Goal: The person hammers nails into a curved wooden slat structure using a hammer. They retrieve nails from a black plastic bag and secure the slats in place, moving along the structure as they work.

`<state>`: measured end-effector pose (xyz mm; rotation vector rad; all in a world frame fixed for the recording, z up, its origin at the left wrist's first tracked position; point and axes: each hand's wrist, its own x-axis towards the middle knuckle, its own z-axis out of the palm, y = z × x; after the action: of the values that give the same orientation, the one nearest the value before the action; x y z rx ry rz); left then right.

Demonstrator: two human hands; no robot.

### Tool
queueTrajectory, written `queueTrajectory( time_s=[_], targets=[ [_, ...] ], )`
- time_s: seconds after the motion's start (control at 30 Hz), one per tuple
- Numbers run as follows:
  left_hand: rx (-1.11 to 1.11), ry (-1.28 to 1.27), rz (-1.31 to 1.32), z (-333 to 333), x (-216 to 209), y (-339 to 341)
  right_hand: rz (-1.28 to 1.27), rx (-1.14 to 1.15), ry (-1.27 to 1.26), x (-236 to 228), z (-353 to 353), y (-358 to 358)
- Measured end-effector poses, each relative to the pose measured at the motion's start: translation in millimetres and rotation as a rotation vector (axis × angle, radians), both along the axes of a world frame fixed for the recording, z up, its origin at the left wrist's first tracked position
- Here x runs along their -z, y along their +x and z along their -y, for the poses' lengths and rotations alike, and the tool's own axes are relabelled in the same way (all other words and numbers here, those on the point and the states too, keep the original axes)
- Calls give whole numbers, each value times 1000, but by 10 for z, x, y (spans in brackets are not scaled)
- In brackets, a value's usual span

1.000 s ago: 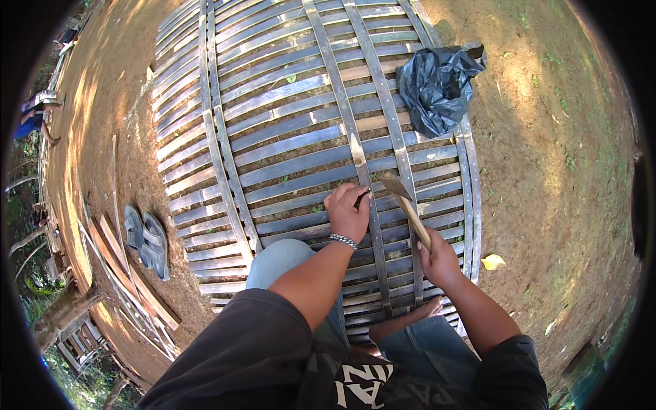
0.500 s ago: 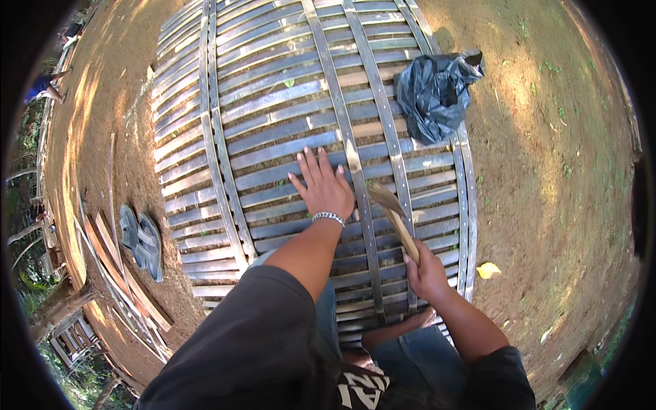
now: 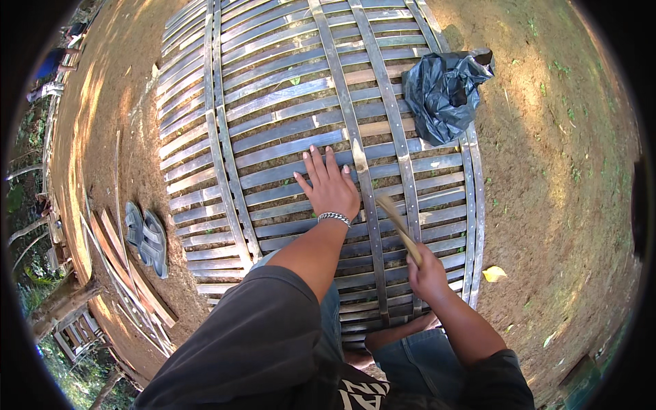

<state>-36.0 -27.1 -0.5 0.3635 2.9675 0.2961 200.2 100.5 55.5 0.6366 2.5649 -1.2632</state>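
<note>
A person's right hand (image 3: 427, 273) wraps a firm grip around a wooden-handled tool (image 3: 398, 227), its far end pointing forward and left. Left of that grip, the left hand (image 3: 332, 191) lies spread, holding nothing, over a slatted frame (image 3: 290, 147). Long strips (image 3: 392, 108) dotted with apparent fastenings already cross it; the frame looks largely assembled, though what fastening remains cannot be told.

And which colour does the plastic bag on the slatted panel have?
The plastic bag is black; it shows best in the head view.
</note>
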Motion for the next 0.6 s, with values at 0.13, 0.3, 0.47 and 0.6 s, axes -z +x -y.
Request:
queueTrajectory(
  time_s=[0.13, 0.3, 0.47, 0.6],
  targets=[
    [2, 20, -34, 43, 53, 2, 41, 103, -40, -90, -34, -142],
    [3, 21, -6, 25, 51, -4, -56, 7, 9, -41, -99, -11],
    [2, 19, -5, 7, 23, -32, -34, 24, -36, -43, -116, -77],
    [6, 22, -16, 45, 61, -4, -329, 53, -19, -26, -103, -22]
  ],
)
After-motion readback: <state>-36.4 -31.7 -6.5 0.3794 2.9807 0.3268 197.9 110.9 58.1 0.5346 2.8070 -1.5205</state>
